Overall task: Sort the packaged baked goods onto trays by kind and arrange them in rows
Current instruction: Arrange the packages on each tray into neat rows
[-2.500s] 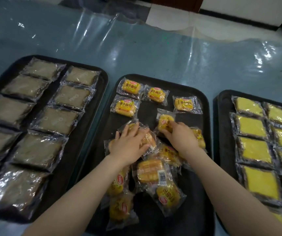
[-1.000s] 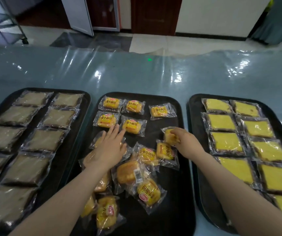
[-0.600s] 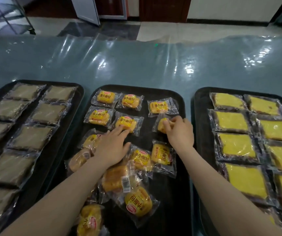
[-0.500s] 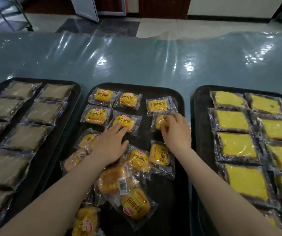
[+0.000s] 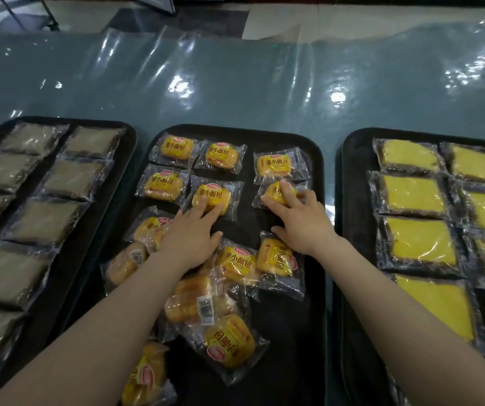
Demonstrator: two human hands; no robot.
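Three black trays lie side by side. The middle tray (image 5: 313, 332) holds small yellow bun packets: two tidy rows at the far end and a loose pile (image 5: 223, 291) nearer me. My right hand (image 5: 301, 221) rests with its fingers on a bun packet (image 5: 275, 192) at the right end of the second row, pressing it flat on the tray. My left hand (image 5: 191, 234) lies flat over the pile, fingertips touching the middle packet of the second row (image 5: 213, 196), gripping nothing.
The left tray (image 5: 112, 206) carries rows of brown cake packets (image 5: 45, 221). The right tray (image 5: 352, 230) carries rows of yellow cake packets (image 5: 414, 194). All stand on a blue table under shiny clear plastic (image 5: 235, 83); floor lies beyond.
My right hand carried a bun packet from the pile up to the right end of the second row and set it down. My left hand slid forward to the middle second-row packet.
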